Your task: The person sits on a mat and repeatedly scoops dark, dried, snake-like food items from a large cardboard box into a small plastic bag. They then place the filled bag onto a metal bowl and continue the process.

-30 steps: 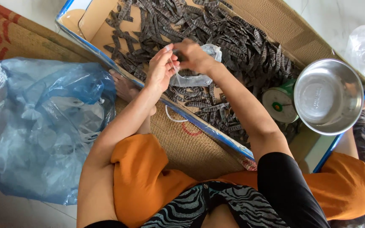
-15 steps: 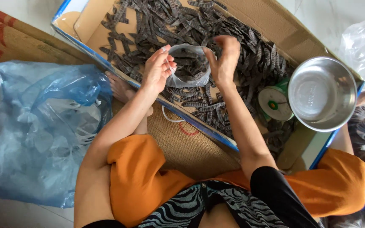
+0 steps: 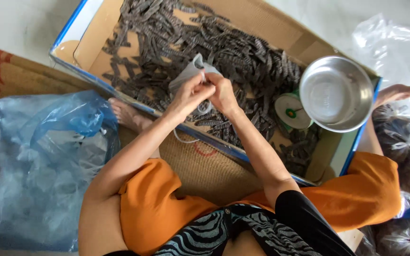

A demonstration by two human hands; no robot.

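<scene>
Both hands have closed together since half a second ago, when they held the small clear plastic bag [image 3: 189,75] stretched open between them; the left hand [image 3: 189,95] and right hand [image 3: 222,92] now meet fingertip to fingertip at the bag's mouth, each pinching the film, above the middle of the open cardboard box [image 3: 281,35] of dark ridged strips [image 3: 243,52]. Judged from this grip, the mouth is being gathered or parted; it would be done best by working the edges with thumb and forefinger only, keeping the bag over the box so anything dropped lands among the strips. A steel bowl [image 3: 336,92] sits on a small green-marked scale [image 3: 290,111] at the box's right end, well apart from the hands. Not determinable: whether the bag holds anything, since the fingers cover its mouth and the film is crumpled. Contents of the large blue bag [image 3: 39,166] at left are blurred; the clear bags [image 3: 399,42] at right are cut off.
</scene>
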